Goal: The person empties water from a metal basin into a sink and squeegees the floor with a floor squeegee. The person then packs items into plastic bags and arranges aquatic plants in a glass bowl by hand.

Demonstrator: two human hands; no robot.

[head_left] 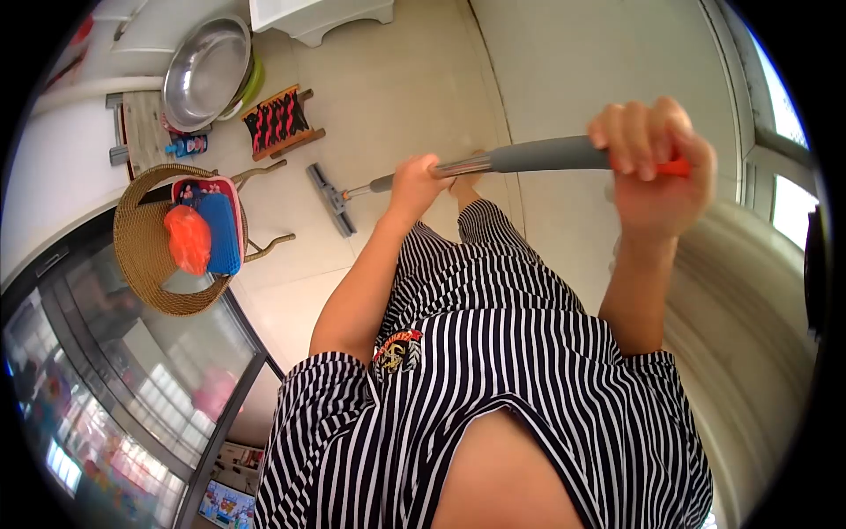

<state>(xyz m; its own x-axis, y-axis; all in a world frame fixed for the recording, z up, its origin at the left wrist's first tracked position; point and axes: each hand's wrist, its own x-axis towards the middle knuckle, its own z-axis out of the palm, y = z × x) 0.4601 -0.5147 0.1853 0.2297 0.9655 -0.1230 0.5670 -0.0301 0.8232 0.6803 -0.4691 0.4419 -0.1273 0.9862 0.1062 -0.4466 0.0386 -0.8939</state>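
Mop (332,201) head flat on the floor (388,79), ahead and left of the person's feet; handle slants up to the right across the body
Left hand (414,187) wrapped round the metal pole, fingers closed; right hand (654,154) curled round the top end, by the red tip
Edges: mop head near a leg of the wicker chair (141,231), gap of bare floor between; folding stool (276,123) also near, apart from it. Widest open floor lies beyond the pole, up to the white cabinet (324,16)
Left side tighter: steel basin (207,75) tilted beside a green one (255,85), blue bottle (189,145) by a wooden bench (145,128)
Writing: shirt (511,379) badge (398,353) has lettering, too small to read; bottle label likewise
Surface: pale, smooth, faint sheen, dark seam running down toward the feet
Room: bright windows at far right, glass door (132,353) at left behind the chair; orange bag (188,240) and blue cushion (222,234) on the chair seat
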